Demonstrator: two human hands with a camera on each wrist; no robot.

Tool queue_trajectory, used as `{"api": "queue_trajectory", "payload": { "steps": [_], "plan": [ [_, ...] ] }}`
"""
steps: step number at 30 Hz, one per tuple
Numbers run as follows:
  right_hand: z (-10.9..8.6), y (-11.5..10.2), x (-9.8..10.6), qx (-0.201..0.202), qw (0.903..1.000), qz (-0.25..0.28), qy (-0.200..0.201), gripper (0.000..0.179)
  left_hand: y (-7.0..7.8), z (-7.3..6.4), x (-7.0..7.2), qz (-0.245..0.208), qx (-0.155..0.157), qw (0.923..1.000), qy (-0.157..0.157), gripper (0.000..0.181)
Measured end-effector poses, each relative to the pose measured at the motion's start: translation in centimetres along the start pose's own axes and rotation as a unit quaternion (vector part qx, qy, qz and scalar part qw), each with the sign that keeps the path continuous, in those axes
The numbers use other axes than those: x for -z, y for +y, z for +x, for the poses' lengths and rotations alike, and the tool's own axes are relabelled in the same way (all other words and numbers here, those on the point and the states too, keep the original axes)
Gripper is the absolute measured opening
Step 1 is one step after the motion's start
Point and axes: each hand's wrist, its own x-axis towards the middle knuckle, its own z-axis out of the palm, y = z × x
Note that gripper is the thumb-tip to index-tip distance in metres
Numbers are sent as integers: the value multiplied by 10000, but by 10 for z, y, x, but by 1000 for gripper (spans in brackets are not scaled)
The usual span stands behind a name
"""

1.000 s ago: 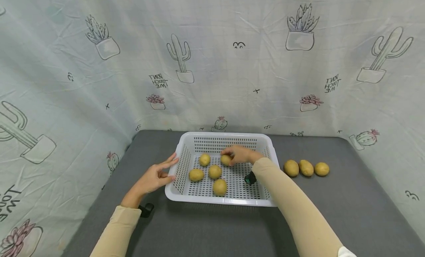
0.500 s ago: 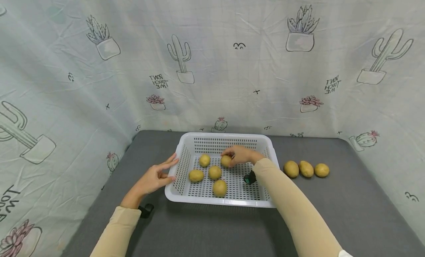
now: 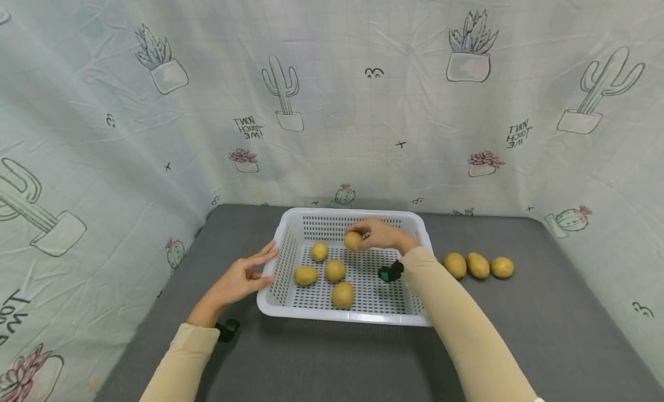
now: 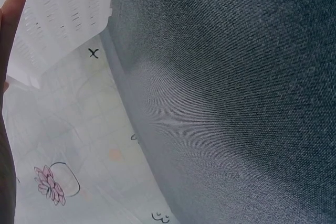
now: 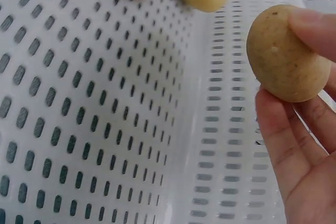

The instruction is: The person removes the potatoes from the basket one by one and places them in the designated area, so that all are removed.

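Observation:
Between thumb and fingers my right hand pinches a potato, raised off the floor of a white slotted plastic basket. Below and left of it, other potatoes lie in the basket: one at the back left, one at the left, one in the middle and one toward the front. My left hand touches the basket's left rim with its fingers extended. Only a finger and the hand's edge show in the left wrist view, beside the basket wall.
Three potatoes lie in a row on the grey tabletop, right of the basket. Behind and at the sides hangs a pale curtain printed with cacti. A black strapped device sits at my right wrist.
My right hand has lifted the potato up from the basket floor, where its fingers were round it before. The left hand stays at the rim, and the other potatoes have not moved.

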Motion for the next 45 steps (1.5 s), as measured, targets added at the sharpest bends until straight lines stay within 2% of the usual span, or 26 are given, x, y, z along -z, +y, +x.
{"api": "queue_trajectory", "payload": {
  "steps": [6,11,21,33,38,45],
  "plan": [
    [-4,-5,5,97,9980,597,195,56,-3,0,0,72,-34,10000,31,66],
    [-10,-13,12,299,9909,1257,387,54,-3,-2,-1,28,53,10000,38,66],
    [-37,-24,28,686,9750,2033,579,55,-5,-4,-4,64,64,9999,88,66],
    [-83,-28,48,980,9751,1824,790,56,-7,-7,-3,27,34,9999,109,66],
    [-110,-18,58,1136,9728,1675,1125,53,-6,-7,-2,81,-21,9999,62,66],
    [-156,4,73,1044,9658,1604,1748,52,-5,-1,1,130,-167,9998,-65,64]
  ]
}}
